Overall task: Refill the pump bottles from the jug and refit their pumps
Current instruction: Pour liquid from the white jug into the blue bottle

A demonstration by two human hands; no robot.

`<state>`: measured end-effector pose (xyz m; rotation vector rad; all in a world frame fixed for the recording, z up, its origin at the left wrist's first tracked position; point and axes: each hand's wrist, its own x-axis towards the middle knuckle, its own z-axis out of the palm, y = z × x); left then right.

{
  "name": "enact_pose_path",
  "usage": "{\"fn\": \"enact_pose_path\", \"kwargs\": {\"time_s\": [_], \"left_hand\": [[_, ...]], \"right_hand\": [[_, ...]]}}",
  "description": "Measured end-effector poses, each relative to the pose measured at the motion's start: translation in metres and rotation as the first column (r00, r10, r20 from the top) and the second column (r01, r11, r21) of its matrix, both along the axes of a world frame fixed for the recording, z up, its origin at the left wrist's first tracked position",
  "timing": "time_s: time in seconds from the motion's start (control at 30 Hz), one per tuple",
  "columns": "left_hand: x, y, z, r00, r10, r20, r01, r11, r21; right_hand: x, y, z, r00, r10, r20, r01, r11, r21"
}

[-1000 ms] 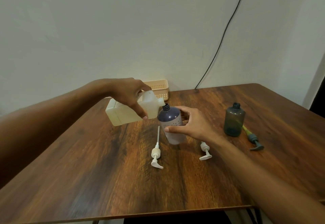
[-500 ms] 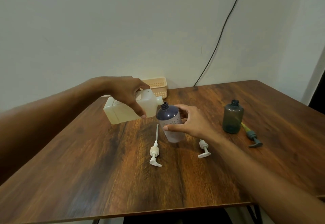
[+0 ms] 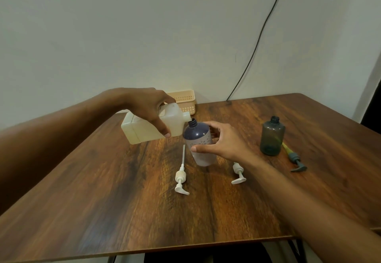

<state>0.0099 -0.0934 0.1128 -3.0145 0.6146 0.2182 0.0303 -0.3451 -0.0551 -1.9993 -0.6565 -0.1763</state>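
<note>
Jug (image 3: 148, 127) lies tipped in the left hand (image 3: 151, 108), spout over the bottle (image 3: 199, 143) neck at mid-desk, to pour. Right hand (image 3: 221, 142) clasps the bottle, steadying it. Pumps (image 3: 181, 177) lie near, presumably waiting for refitting.

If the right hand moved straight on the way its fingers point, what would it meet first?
The right hand already holds the purple bottle. Beyond it, probably the jug in the left hand, though depth is unclear.

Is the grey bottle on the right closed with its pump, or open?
Open. The grey bottle stands upright with a bare neck; the grey pump lies on the table beside it.
</note>
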Motion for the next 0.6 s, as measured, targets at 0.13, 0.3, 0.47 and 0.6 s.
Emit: {"fn": "enact_pose_path", "kwargs": {"time_s": [0.13,0.3,0.47,0.6], "left_hand": [[0.0000,-0.0012,0.0001,1.000,-0.001,-0.002,0.001,1.000,0.002],[-0.0023,-0.0025,0.0013,1.000,0.006,-0.003,-0.006,1.000,0.011],[-0.0020,-0.0030,-0.0002,1.000,0.009,-0.011,-0.009,1.000,0.016],[-0.0016,-0.0024,-0.0030,1.000,0.011,-0.010,-0.011,1.000,0.012]], "right_hand": [[-0.0019,0.0000,0.0009,1.000,-0.002,0.002,0.002,1.000,0.000],[-0.0041,0.0002,0.0018,1.000,-0.008,-0.006,0.008,1.000,-0.012],[-0.0064,0.0006,0.0020,1.000,-0.013,-0.007,0.013,1.000,-0.019],[-0.0066,0.0009,0.0017,1.000,-0.019,-0.011,0.019,0.999,-0.037]]}}
